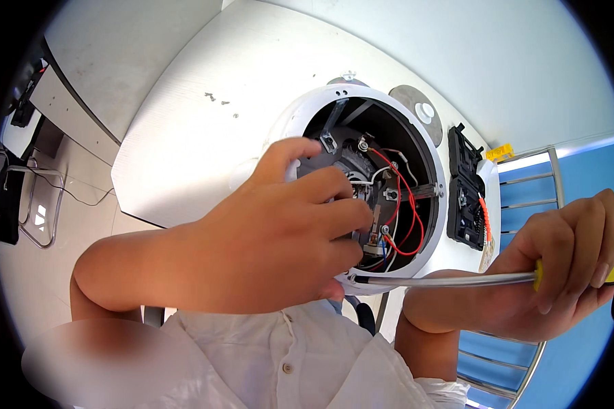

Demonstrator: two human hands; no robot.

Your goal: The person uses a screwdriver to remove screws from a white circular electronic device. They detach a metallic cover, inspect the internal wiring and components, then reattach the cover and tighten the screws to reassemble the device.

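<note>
The left hand (280,232) is closed on the near rim of the round white housing (300,119) at the near edge of the tabletop (184,129), while the right hand (566,262) grips the yellow handle of a screwdriver (450,279) whose tip meets the rim's lower edge; the work looks best served by steadying the housing and keeping the shaft square to the screw. Red wires (406,211) loop close inside, a black tool case (465,198) lies at the right edge, and the left hand's fingers hide much of the inside.

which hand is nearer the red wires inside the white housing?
Left. The left hand reaches into the white housing, fingers beside the red wires. The right hand is outside the rim, gripping a screwdriver.
</note>
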